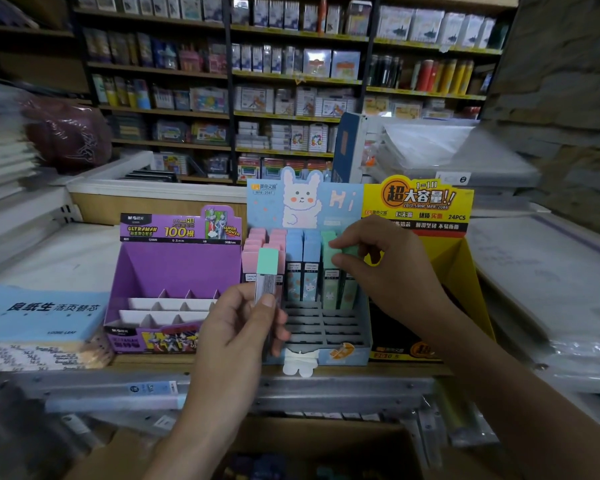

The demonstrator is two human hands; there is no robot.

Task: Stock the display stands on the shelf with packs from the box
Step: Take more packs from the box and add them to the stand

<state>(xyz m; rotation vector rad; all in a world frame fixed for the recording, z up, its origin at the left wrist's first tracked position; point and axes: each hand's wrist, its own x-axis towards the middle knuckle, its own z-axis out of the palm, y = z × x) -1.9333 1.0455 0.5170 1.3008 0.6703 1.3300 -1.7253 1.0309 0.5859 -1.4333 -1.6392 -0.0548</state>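
Shelf (174, 361) stand (274, 209) reads "MPR-2081"; hands (236, 327) (388, 271) pinch green packs (267, 261) (351, 251).

- i see dim, even indoor light, brightest on the display stands (302, 202).
- corners darken, and edges bend and smear.
- far shelves (291, 79) look soft.

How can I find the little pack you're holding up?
Find the blue bunny display stand between the purple stand and the yellow stand. In front of its pink packs, the left hand holds one slim pack upright. Its mint-green top stands against pink, and it sits in no slot.
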